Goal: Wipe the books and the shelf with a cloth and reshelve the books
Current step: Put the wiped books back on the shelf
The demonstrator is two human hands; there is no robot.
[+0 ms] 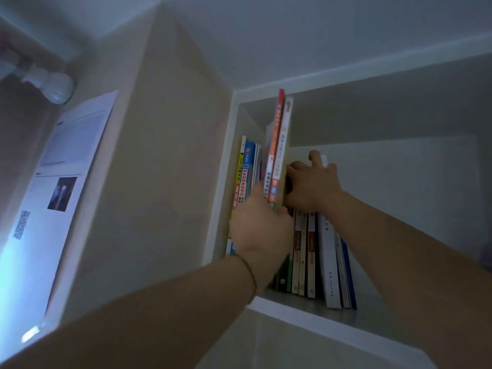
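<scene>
**Two hands lifting thin books out of a high shelf compartment**

The left hand (259,225) is blurring with motion and covering the lower ends of the books it is reaching for, so its fingers are hard to make out; they seem to be wrapping around the bottom of the raised books (278,153), a red-spined one and a pale one pressed together. No cloth is showing. The raised pair is sticking up well above the row of books (314,251) standing in the shelf compartment (292,308), their tops nearing the compartment's ceiling. The right hand (312,186) is pressing against the right face of the raised books, thumb and fingers curling onto them, with two fingers spreading loose behind; part of the grip is hiding behind the covers.

Inside the compartment, left of the raised books, a yellow-spined book (239,171) and a blue-spined book (247,166) are standing upright against the side wall. Right of the raised books, brown-and-cream spines, a thick white book (328,267) and a thin blue one are leaning slightly. Far left of the compartment, a printed sheet (61,166) is hanging on the wall, its text too blurred to read.
</scene>
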